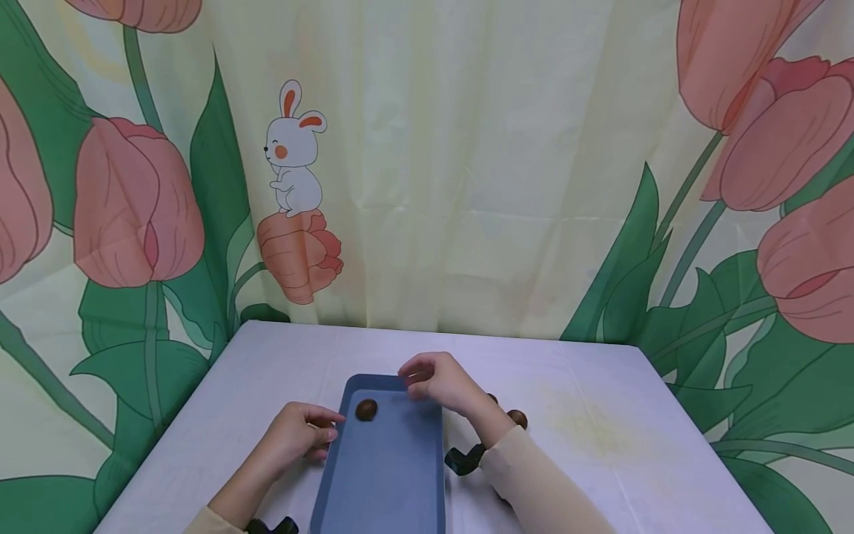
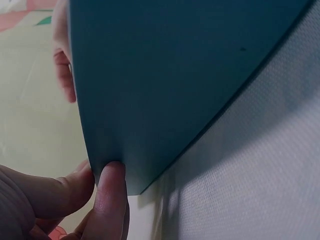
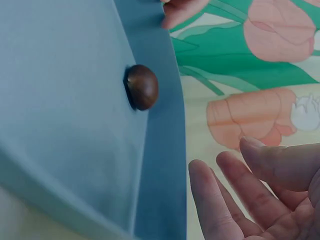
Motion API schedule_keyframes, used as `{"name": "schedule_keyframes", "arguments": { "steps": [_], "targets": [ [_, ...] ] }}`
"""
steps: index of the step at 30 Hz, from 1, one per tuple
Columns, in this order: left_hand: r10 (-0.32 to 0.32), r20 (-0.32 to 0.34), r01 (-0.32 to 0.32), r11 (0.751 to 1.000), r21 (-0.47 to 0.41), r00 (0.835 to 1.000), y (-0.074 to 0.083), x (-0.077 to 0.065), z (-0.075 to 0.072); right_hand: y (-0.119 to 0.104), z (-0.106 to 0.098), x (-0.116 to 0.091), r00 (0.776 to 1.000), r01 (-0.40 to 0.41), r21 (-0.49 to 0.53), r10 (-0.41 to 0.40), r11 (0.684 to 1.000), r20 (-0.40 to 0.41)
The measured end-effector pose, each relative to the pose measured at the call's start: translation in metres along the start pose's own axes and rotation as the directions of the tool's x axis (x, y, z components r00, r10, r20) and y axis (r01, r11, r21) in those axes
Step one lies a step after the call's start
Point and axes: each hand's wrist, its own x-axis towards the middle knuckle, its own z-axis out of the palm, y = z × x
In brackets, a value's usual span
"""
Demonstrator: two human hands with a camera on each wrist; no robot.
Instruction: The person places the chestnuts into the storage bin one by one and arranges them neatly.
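A long blue tray (image 1: 383, 475) lies on the table. Near its far left corner sits a glossy brown chestnut (image 1: 366, 410), which the right wrist view also shows against the tray's wall. My left hand (image 1: 293, 434) is at the tray's left side; in the left wrist view, thumb and a finger (image 2: 111, 192) pinch the tray's edge. My right hand (image 1: 440, 382) hovers over the far right corner of the tray. Its fingers (image 3: 205, 195) are loosely bent and apart, with nothing between them.
Right of the tray, another chestnut (image 1: 517, 419) lies beside my right forearm, with more brown partly hidden behind it. A white cloth covers the table (image 1: 600, 460). Behind its far edge hangs a curtain (image 1: 467, 222) printed with tulips and a rabbit.
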Motion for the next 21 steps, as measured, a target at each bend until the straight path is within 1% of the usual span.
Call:
{"name": "schedule_keyframes", "arguments": {
  "steps": [5, 9, 14, 21],
  "targets": [
    [0.003, 0.004, -0.003, 1.0, 0.005, 1.0, 0.0, 0.0, 0.0, 0.002, -0.013, -0.007, 1.0, 0.007, -0.022, -0.008, 1.0, -0.024],
    [0.006, 0.002, -0.006, 1.0, 0.004, 1.0, 0.001, 0.0, 0.001, 0.003, -0.024, -0.013, 0.999, 0.003, 0.009, -0.003, 1.0, -0.038],
    [0.013, -0.006, -0.013, 1.0, 0.004, 1.0, 0.0, 0.0, 0.001, 0.005, -0.039, -0.019, 0.997, -0.024, 0.043, 0.026, 0.999, -0.067],
    [0.016, -0.009, -0.016, 1.0, 0.004, 1.0, -0.001, -0.001, 0.001, 0.011, -0.061, -0.027, 0.991, -0.067, 0.016, 0.068, 0.998, -0.113]
  ]
}}
